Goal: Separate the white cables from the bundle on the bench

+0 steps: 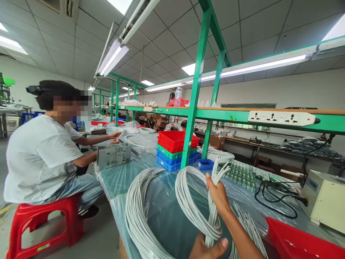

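Head view
Right hand [217,194]: raised over the bench, fingers closed round the upper ends of a bundle of grey cables [188,205].
Left hand [207,249]: low at the frame's bottom edge, thumb and fingers clamped on the bundle's twisted lower part.
Grey cables: looped between both hands above the plastic-covered bench [118,180]; loose ends fanning above the right hand.
Larger cable coil [137,212]: lying on the bench, left of the hands.
Stacked bins [176,149]: red, green, blue, beside the green post [195,93].
Co-worker [40,151]: seated on a red stool [40,219], hands on cables farther along.
Power strip [281,117]: on the green shelf rail.
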Tool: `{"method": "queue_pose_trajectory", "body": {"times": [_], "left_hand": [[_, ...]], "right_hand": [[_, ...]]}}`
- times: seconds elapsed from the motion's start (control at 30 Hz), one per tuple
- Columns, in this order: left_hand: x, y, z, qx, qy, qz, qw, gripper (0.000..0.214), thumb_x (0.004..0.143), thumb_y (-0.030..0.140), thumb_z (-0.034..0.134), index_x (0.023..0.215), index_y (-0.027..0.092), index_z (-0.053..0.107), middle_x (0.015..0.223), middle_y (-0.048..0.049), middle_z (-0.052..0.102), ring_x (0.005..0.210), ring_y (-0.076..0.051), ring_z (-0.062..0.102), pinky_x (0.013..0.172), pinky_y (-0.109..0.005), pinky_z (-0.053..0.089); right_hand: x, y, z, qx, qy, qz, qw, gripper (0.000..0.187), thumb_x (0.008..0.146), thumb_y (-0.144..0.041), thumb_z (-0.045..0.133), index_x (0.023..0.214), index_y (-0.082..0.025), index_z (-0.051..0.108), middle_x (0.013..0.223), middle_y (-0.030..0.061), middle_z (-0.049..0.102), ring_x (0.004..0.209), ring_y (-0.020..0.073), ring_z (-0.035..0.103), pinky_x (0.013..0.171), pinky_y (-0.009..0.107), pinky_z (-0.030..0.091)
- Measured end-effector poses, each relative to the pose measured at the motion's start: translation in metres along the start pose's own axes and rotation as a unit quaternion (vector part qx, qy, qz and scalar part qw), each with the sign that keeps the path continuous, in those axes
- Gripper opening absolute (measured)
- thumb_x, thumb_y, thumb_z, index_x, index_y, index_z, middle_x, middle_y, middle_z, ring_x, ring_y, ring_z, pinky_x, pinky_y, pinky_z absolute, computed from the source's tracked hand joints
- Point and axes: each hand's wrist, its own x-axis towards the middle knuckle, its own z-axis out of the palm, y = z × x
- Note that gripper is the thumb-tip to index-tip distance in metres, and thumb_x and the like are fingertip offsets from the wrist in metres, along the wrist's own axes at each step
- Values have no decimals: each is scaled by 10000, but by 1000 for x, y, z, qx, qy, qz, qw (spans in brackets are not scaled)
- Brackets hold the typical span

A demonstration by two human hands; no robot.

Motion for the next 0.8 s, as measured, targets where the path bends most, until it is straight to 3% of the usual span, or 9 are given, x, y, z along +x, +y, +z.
{"method": "queue_pose_trajectory", "body": {"times": [0.13, 0.3, 0.43, 0.5, 0.57, 0.67, 0.73, 0.8], "left_hand": [[-4, 8, -3, 41, -14, -1, 999, 603, 520, 599, 709, 917, 168, 566, 502, 64, 467, 475, -103, 440, 490, -218, 343], [-14, 30, -6, 106, -91, -27, 990, 542, 549, 661, 624, 767, 186, 483, 479, 86, 365, 430, -73, 342, 458, -210, 285], [-19, 66, -16, 222, -123, -73, 965, 138, 758, 297, 562, 777, 181, 491, 477, 98, 358, 406, -52, 316, 443, -186, 274], [-15, 91, -25, 329, -129, -109, 929, 102, 728, 122, 579, 783, 168, 507, 419, 110, 375, 356, -60, 325, 398, -190, 269], [-6, 117, -33, 439, -123, -107, 884, 66, 740, 112, 602, 735, 141, 542, 459, 97, 427, 369, -68, 393, 411, -206, 351], [17, 149, -37, 572, -70, -13, 817, 102, 820, 230, 566, 845, 136, 596, 816, -10, 610, 737, -154, 588, 684, -333, 483], [36, 162, -34, 633, -41, 38, 772, 155, 832, 264, 555, 913, 142, 606, 991, -50, 616, 950, -210, 568, 844, -427, 438], [57, 168, -29, 671, -28, 69, 738, 187, 839, 281, 547, 950, 143, 606, 1040, -63, 615, 1005, -225, 556, 888, -460, 412]], "right_hand": [[31, 2, -7, -11, -15, 88, 996, 393, 891, -442, 437, 659, -146, 553, 571, -53, 523, 517, 101, 534, 539, 259, 458], [65, 18, -19, -45, -14, 191, 981, 323, 885, -426, 464, 845, -132, 592, 752, -3, 610, 619, 117, 586, 589, 286, 491], [80, 43, -40, -82, 13, 259, 962, 275, 887, -387, 480, 954, -144, 589, 904, 34, 629, 739, 144, 610, 665, 321, 507], [85, 52, -56, -102, 29, 278, 955, 269, 884, -376, 491, 989, -146, 583, 957, 47, 624, 789, 157, 611, 699, 341, 505], [93, 57, -72, -124, 45, 292, 947, 270, 885, -382, 485, 989, -155, 588, 987, 57, 623, 827, 163, 608, 740, 357, 495], [114, 55, -88, -151, 66, 298, 940, 313, 884, -414, 471, 1001, -146, 585, 1031, 69, 613, 903, 188, 594, 798, 401, 469], [136, 48, -92, -161, 80, 292, 940, 333, 882, -425, 469, 1034, -147, 574, 1090, 83, 590, 970, 207, 570, 839, 427, 445], [162, 40, -91, -163, 92, 275, 943, 339, 877, -414, 482, 1079, -152, 555, 1149, 92, 559, 1021, 225, 544, 868, 449, 423]]}}
